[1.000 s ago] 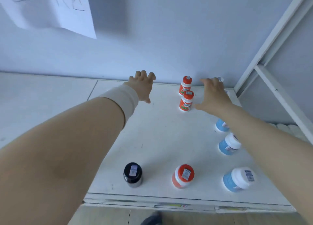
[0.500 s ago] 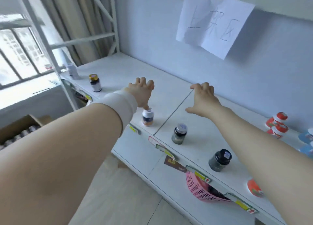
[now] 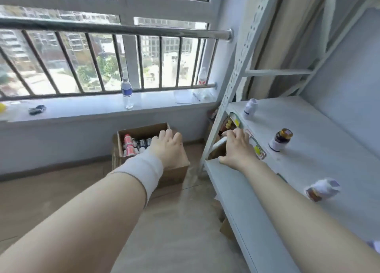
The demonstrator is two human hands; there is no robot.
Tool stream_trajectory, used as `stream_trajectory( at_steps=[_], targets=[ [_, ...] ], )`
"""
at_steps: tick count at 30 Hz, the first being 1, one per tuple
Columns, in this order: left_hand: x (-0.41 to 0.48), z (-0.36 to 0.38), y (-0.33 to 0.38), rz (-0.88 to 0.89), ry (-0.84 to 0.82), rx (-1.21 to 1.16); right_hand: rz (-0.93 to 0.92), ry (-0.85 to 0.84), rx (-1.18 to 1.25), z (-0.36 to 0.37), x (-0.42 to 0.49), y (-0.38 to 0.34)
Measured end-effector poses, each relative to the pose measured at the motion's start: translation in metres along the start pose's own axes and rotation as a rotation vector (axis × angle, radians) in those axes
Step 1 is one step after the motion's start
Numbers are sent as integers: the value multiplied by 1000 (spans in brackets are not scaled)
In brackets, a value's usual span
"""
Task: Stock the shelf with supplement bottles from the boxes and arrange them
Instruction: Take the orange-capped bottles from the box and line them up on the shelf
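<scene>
By the window, view's swung from shelf (image 3: 308, 141) to box (image 3: 174, 176) of bottles (image 3: 128, 144), left hand (image 3: 167, 149) & right hand (image 3: 239, 149) loose, empty: prob refill grab next.

A water bottle (image 3: 126, 91) stands on the windowsill (image 3: 82, 110) by the barred railing (image 3: 115, 29); a small dark object (image 3: 37, 109) lies further left, papers (image 3: 185, 97) right.

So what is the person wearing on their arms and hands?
Not much. Both forearms are bare, with no sleeves, and there are no gloves on the left hand or the right hand. The one thing worn is a wide, pale, stretchy-looking wrist band wrapped round the left wrist. No watch shows.
</scene>
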State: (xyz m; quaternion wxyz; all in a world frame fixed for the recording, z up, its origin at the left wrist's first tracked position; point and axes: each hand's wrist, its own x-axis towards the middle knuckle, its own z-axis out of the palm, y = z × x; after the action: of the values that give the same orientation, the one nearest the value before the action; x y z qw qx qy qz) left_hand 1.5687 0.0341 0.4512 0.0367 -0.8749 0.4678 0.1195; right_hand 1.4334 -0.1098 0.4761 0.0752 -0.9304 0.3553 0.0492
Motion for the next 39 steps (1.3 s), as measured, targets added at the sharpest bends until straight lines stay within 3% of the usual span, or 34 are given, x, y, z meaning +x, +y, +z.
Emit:
stream_trajectory(
  at_steps=[8, 20, 29, 34, 39],
  targets=[
    [70, 67, -118, -216, -166, -27, -127, -165, -39, 81, 131, -84],
    [155, 135, -251, -490, -350, -279, -303, -441, -68, 170, 275, -206],
    [274, 206, -327, -552, -452, -560, -154, -689, 4, 271, 367, -266],
    [324, 238, -353, -647, -491, -741, -35, -772, 157, 317, 400, -274],
    [411, 309, -376, -804, -355, -815, 94, -837, 362, 422, 442, -287]
  ],
)
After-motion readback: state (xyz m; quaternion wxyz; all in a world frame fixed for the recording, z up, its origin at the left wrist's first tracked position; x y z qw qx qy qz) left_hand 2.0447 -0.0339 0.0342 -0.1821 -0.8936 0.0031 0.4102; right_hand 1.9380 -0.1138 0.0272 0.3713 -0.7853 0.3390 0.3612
